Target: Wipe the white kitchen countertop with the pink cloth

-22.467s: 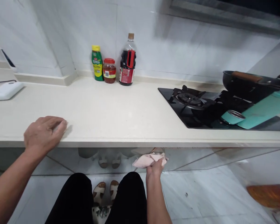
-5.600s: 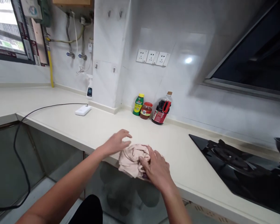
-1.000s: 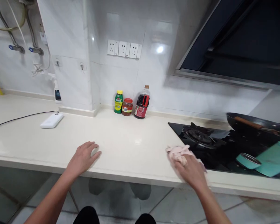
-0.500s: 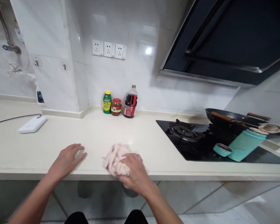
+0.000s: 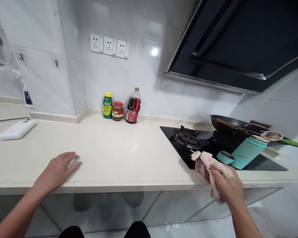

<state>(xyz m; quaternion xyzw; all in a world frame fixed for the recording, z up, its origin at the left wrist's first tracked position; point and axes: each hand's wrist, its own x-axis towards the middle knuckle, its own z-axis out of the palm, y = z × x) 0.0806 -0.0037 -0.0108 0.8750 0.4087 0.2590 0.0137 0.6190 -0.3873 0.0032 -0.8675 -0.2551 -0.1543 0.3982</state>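
My right hand (image 5: 229,185) grips a crumpled pale pink cloth (image 5: 206,162) at the front edge of the black gas stove (image 5: 173,140). Part of the cloth hangs below my fingers. Close beyond it on the stove are a small turquoise cup (image 5: 224,158) and a larger turquoise flask (image 5: 249,152). My left hand (image 5: 56,172) rests on the white countertop (image 5: 119,158) near its front edge, fingers stretched out and thumb apart, holding nothing.
Against the back wall stand a green bottle with yellow cap (image 5: 107,105), a red-lidded jar (image 5: 117,111) and a dark sauce bottle (image 5: 133,107). A white power bank (image 5: 17,129) lies left. A wok (image 5: 228,124) sits on the stove under the range hood (image 5: 228,43).
My right hand has carried the cloth rightward from the middle of the counter to the stove's front edge. My left hand stays on the counter. The view has shifted a little right.
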